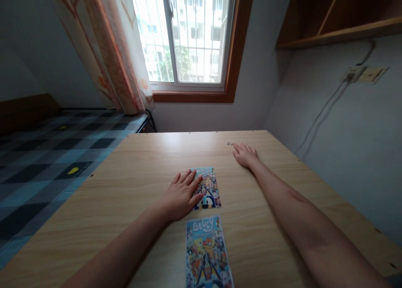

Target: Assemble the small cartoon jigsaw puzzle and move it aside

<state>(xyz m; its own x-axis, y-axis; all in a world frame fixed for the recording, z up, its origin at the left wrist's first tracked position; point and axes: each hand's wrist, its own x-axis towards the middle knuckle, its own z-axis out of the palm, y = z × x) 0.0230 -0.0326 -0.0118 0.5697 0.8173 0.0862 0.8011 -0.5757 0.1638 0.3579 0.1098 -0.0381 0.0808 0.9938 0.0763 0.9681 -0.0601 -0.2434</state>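
Note:
My left hand (pixel 181 194) lies flat and open on the wooden table (pixel 132 183), its fingers resting on the left edge of a small colourful jigsaw picture (pixel 207 188). Nearer to me lies a second, matching printed picture (pixel 207 252) with blue lettering at its top. My right hand (pixel 245 154) reaches out flat toward the far side of the table, fingers stretched and holding nothing. Just beyond its fingertips lies a tiny loose puzzle piece (pixel 229 143).
A bed with a blue and black checked cover (pixel 47 154) stands left of the table. A barred window (pixel 188 37) with a patterned curtain (pixel 109 53) is behind. A wooden shelf (pixel 339 20), a wall socket (pixel 354 73) and a hanging cable are on the right wall.

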